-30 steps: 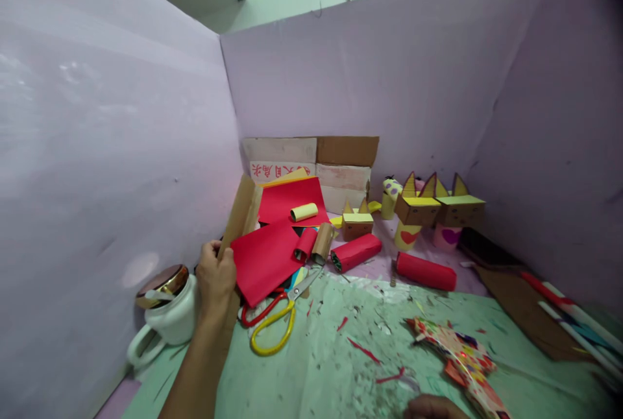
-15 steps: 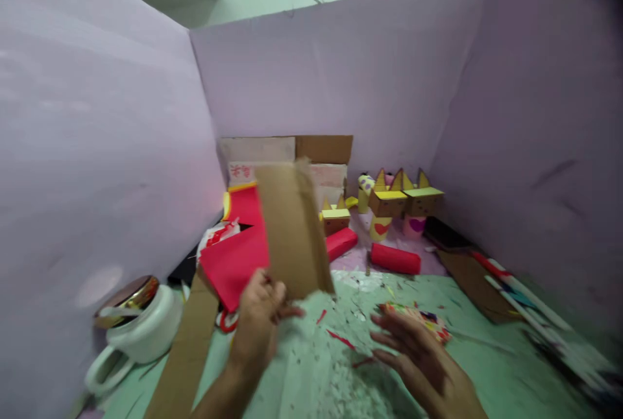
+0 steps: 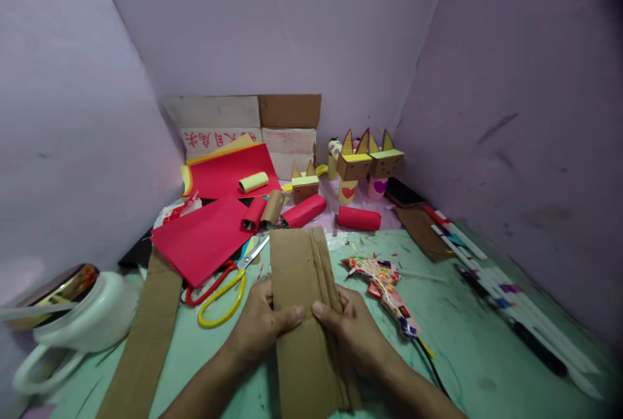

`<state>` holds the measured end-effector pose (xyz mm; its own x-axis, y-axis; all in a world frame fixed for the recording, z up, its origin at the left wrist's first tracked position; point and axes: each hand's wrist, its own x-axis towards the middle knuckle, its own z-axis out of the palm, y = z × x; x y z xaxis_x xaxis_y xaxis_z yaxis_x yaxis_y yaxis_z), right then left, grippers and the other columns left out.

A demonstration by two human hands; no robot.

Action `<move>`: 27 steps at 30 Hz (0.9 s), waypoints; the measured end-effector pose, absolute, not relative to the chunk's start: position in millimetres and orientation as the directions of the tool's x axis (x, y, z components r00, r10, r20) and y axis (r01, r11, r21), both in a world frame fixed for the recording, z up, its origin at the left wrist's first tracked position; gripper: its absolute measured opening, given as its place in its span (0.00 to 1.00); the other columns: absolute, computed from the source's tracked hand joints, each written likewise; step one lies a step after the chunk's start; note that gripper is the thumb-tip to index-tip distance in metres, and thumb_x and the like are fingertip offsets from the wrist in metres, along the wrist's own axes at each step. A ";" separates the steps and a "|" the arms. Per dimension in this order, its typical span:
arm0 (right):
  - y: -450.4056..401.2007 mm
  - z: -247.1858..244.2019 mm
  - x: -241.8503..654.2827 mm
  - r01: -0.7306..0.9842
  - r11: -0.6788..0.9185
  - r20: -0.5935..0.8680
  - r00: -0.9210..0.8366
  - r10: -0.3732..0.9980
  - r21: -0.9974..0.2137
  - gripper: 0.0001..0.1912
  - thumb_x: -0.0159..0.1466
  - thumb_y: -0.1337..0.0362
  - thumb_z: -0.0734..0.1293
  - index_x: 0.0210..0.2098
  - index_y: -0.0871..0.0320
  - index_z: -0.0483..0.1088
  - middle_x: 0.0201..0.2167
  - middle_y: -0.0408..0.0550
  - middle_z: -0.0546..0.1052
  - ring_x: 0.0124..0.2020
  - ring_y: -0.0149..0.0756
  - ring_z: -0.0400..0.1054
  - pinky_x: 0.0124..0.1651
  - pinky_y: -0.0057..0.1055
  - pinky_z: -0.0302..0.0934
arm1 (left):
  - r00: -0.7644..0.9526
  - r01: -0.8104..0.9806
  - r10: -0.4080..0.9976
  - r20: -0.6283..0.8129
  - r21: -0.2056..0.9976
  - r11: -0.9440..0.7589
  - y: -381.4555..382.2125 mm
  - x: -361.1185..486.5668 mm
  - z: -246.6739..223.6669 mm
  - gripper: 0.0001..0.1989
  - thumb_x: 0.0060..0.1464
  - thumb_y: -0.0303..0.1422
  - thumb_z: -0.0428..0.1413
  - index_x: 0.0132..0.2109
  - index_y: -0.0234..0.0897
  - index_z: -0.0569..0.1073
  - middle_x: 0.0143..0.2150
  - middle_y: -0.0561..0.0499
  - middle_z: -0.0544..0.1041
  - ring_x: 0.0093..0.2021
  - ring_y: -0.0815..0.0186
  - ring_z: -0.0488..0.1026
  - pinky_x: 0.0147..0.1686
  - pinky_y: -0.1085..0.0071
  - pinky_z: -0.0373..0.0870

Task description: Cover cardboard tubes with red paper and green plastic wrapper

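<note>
Folded cardboard (image 3: pixel 296 367) fills the near middle of the view, in front of the person and above the green counter (image 3: pixel 228 383), its near end running to the picture's bottom edge. Its long axis runs near to far, the narrow far end pointing toward the box at the back; how steeply it tilts is hard to tell. Creases follow that length along its right side, where layers bunch together. It looks light and stiff lengthwise, but likely to bend readily across those creases and crush if squeezed hard; its dull surface should grip well. Left hand (image 3: pixel 260 322) and right hand (image 3: pixel 357 328) pinch opposite long edges near mid-length, thumbs on the front face and fingers curled behind, a sound hold for keeping the folds together. Farther out, scissors (image 3: pixel 241 265) lie to the left and a patterned glue gun (image 3: pixel 382 279) to the right, both apart from it. Beyond are a red sheet (image 3: pixel 204 237) at left, a red roll (image 3: pixel 359 218) at right, and the white and brown box (image 3: pixel 289 140).
</note>
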<state>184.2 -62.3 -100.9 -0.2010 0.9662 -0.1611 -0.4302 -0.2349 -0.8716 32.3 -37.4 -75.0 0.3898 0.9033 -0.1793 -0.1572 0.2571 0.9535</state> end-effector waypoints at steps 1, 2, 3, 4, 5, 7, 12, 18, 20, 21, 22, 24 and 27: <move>-62.9 -101.9 183.7 -0.424 -0.238 -0.176 -0.180 0.968 -0.874 0.17 0.50 0.59 0.73 0.36 0.63 0.73 0.31 0.51 0.80 0.34 0.43 0.74 0.40 0.37 0.66 | 0.371 -0.163 0.910 -0.185 0.952 0.261 -38.0 34.6 -77.3 0.19 0.36 0.35 0.66 0.37 0.30 0.75 0.32 0.46 0.79 0.31 0.62 0.74 0.31 0.70 0.70; -63.3 -102.6 183.5 -0.424 -0.239 -0.187 -0.160 0.969 -0.874 0.16 0.50 0.60 0.73 0.36 0.62 0.73 0.31 0.50 0.80 0.34 0.43 0.74 0.39 0.36 0.66 | 0.353 -0.180 0.914 -0.198 0.945 0.274 -38.9 37.0 -79.6 0.17 0.35 0.34 0.66 0.35 0.30 0.75 0.30 0.47 0.79 0.29 0.63 0.73 0.29 0.71 0.69; -63.7 -103.1 183.5 -0.431 -0.239 -0.195 -0.144 0.970 -0.870 0.16 0.50 0.61 0.73 0.36 0.62 0.73 0.31 0.50 0.80 0.34 0.43 0.74 0.39 0.36 0.66 | 0.340 -0.204 0.915 -0.217 0.933 0.297 -39.8 39.2 -81.5 0.16 0.34 0.33 0.66 0.33 0.30 0.76 0.28 0.47 0.79 0.28 0.65 0.73 0.28 0.72 0.68; -63.9 -103.5 183.5 -0.444 -0.240 -0.198 -0.140 0.970 -0.863 0.16 0.50 0.61 0.73 0.36 0.62 0.72 0.32 0.50 0.80 0.34 0.43 0.74 0.40 0.36 0.66 | 0.336 -0.231 0.912 -0.237 0.918 0.324 -40.5 41.0 -83.0 0.16 0.32 0.32 0.66 0.32 0.30 0.76 0.27 0.48 0.78 0.27 0.65 0.72 0.27 0.72 0.68; -63.9 -104.0 183.4 -0.462 -0.246 -0.199 -0.149 0.969 -0.852 0.17 0.49 0.61 0.73 0.37 0.61 0.72 0.33 0.51 0.80 0.35 0.44 0.74 0.40 0.37 0.66 | 0.333 -0.260 0.909 -0.252 0.902 0.345 -40.9 42.2 -83.7 0.16 0.31 0.31 0.66 0.32 0.30 0.76 0.27 0.48 0.78 0.26 0.65 0.72 0.27 0.72 0.68; -63.5 -104.9 183.1 -0.493 -0.267 -0.199 -0.188 0.962 -0.828 0.18 0.49 0.60 0.74 0.38 0.61 0.72 0.34 0.52 0.80 0.37 0.45 0.74 0.41 0.39 0.66 | 0.324 -0.285 0.902 -0.284 0.880 0.379 -41.1 42.5 -83.4 0.17 0.31 0.30 0.66 0.33 0.30 0.75 0.27 0.47 0.79 0.26 0.64 0.73 0.28 0.71 0.69; -62.2 -106.9 184.3 -0.436 -0.201 -0.184 -0.080 0.980 -0.877 0.20 0.52 0.58 0.73 0.42 0.60 0.70 0.39 0.53 0.79 0.40 0.45 0.73 0.45 0.40 0.64 | 0.396 -0.298 0.863 -0.315 0.845 0.445 -42.0 36.9 -80.9 0.26 0.30 0.28 0.66 0.42 0.32 0.74 0.35 0.45 0.79 0.32 0.59 0.76 0.34 0.65 0.71; -69.4 -106.9 183.9 -0.430 -0.158 -0.129 -0.096 0.987 -0.889 0.21 0.45 0.61 0.76 0.37 0.60 0.71 0.33 0.51 0.80 0.33 0.43 0.74 0.37 0.35 0.65 | 0.352 -0.253 0.883 -0.309 0.877 0.408 -52.2 42.4 -85.1 0.19 0.30 0.26 0.63 0.36 0.32 0.74 0.29 0.48 0.78 0.28 0.63 0.73 0.30 0.69 0.68; -70.7 -108.3 183.7 -0.439 -0.175 -0.160 -0.070 0.985 -0.882 0.19 0.46 0.61 0.75 0.36 0.60 0.71 0.32 0.51 0.80 0.33 0.43 0.74 0.37 0.35 0.65 | 0.368 -0.130 0.898 -0.239 0.944 0.304 -50.5 40.3 -84.1 0.18 0.33 0.29 0.62 0.38 0.31 0.75 0.31 0.47 0.78 0.30 0.62 0.73 0.31 0.69 0.67; -70.6 -109.1 183.7 -0.442 -0.197 -0.179 -0.082 0.980 -0.875 0.19 0.47 0.61 0.75 0.37 0.60 0.71 0.33 0.51 0.80 0.34 0.44 0.74 0.38 0.36 0.66 | 0.369 -0.016 0.907 -0.202 0.975 0.223 -46.5 36.1 -82.1 0.19 0.35 0.32 0.61 0.39 0.31 0.75 0.31 0.47 0.79 0.30 0.62 0.73 0.31 0.69 0.68; -70.1 -109.8 183.8 -0.446 -0.224 -0.197 -0.105 0.975 -0.867 0.20 0.47 0.62 0.74 0.38 0.60 0.70 0.35 0.52 0.80 0.35 0.45 0.74 0.39 0.37 0.66 | 0.355 0.119 0.919 -0.168 0.984 0.134 -40.1 29.8 -78.5 0.20 0.37 0.36 0.60 0.40 0.31 0.75 0.31 0.46 0.79 0.29 0.61 0.73 0.31 0.68 0.68; -68.6 -110.5 183.4 -0.449 -0.287 -0.234 -0.172 0.957 -0.846 0.22 0.47 0.63 0.73 0.41 0.59 0.70 0.38 0.53 0.80 0.38 0.47 0.74 0.41 0.39 0.66 | 0.169 0.463 0.978 -0.122 0.886 0.031 -20.1 11.9 -67.0 0.23 0.41 0.44 0.57 0.41 0.32 0.76 0.28 0.46 0.78 0.25 0.61 0.73 0.26 0.68 0.68; -68.3 -110.3 181.3 -0.446 -0.355 -0.255 -0.269 0.929 -0.821 0.23 0.46 0.68 0.71 0.43 0.58 0.69 0.39 0.52 0.79 0.41 0.48 0.74 0.44 0.40 0.66 | -0.161 0.642 0.986 0.045 0.763 0.070 23.4 -15.2 -43.1 0.23 0.52 0.43 0.50 0.49 0.30 0.70 0.40 0.41 0.77 0.37 0.56 0.74 0.36 0.64 0.69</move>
